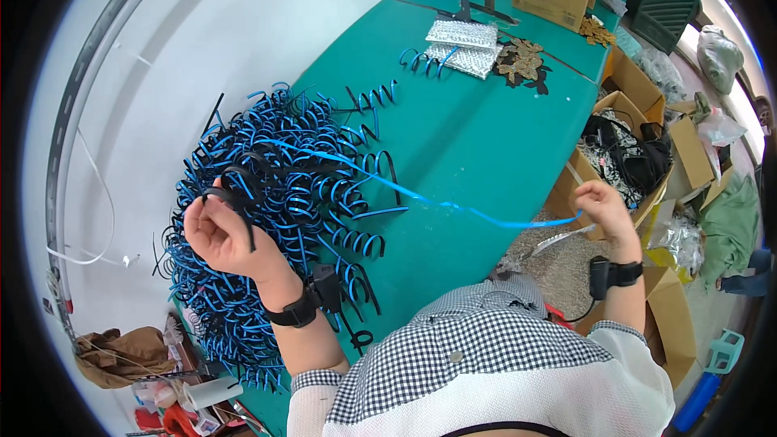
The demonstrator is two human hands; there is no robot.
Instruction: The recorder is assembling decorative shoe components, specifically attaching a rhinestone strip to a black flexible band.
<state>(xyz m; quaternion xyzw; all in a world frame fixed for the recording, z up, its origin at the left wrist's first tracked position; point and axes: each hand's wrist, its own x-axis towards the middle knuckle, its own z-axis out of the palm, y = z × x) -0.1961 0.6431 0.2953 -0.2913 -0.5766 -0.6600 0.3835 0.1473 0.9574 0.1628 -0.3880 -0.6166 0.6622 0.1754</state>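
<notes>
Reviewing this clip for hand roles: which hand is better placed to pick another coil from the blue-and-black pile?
Probably the left hand: it is raised right over the pile of coils and pinches a black piece. The right hand is off the table edge, pulling a blue strip taut.

A small craft workshop is showing itself here: a long green worktable (469, 137) is carrying a heap of blue-and-black coiled strips (275, 218) at nine o'clock, packets of trim (463, 42) at twelve, while open cardboard boxes (623, 154) of materials are crowding the floor at three.
</notes>
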